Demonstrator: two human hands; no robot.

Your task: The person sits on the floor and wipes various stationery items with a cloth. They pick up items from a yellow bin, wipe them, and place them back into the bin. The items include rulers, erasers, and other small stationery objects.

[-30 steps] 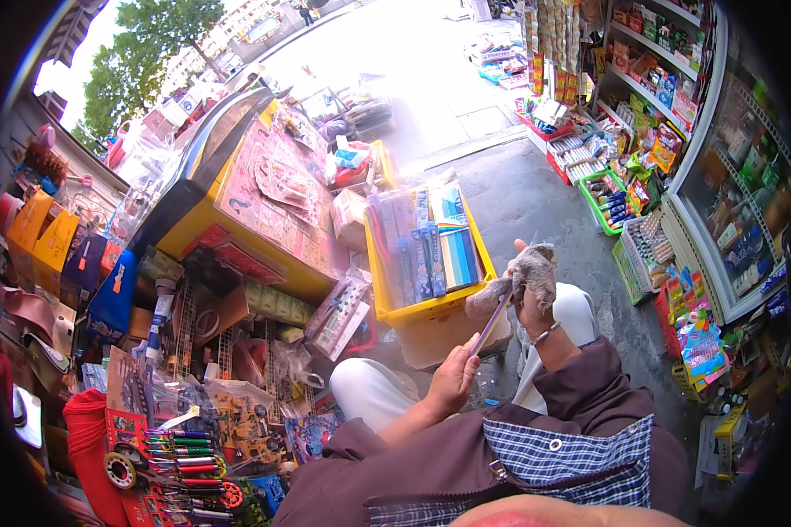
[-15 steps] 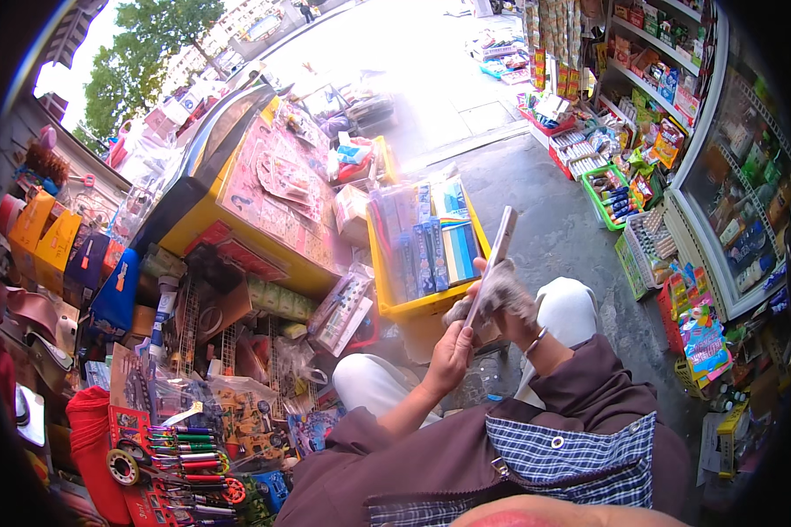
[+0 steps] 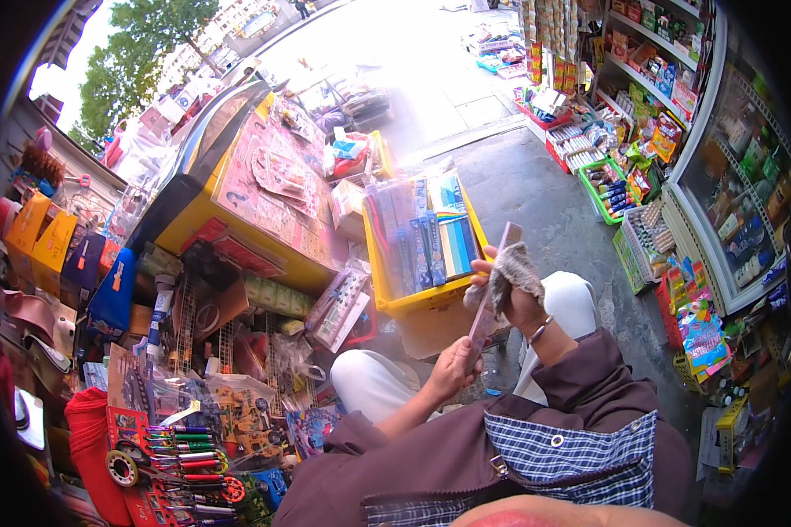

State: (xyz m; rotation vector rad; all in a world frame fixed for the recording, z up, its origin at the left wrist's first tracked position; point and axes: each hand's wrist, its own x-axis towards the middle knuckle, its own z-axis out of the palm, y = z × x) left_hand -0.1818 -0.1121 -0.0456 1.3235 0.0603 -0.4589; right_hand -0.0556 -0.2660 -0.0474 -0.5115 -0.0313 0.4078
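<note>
My left hand (image 3: 451, 367) grips the lower end of a long, thin, pinkish flat box (image 3: 484, 318), which slants up and away to the right above my lap. What is in the box cannot be made out. My right hand (image 3: 526, 313) has a crumpled grey rag (image 3: 520, 270) in it and is closed around the upper part of the box, with fingertips showing past its left edge. The rag lies against the box's upper right side. Just beyond my hands stands a yellow crate (image 3: 431, 301) holding several upright flat packs, some blue.
On the left, a counter (image 3: 277, 274) bears pink packaged goods, with pens (image 3: 193, 457) and toys heaped nearby. A green basket (image 3: 608, 189), snack packs and a glass-fronted cabinet (image 3: 729, 193) line the right. Grey floor (image 3: 536, 193) lies between, and my knees flank the hands.
The box has turned from a narrow pale edge to show a wider pinkish face, and its top sits slightly lower. The rag has shifted up along the box.
</note>
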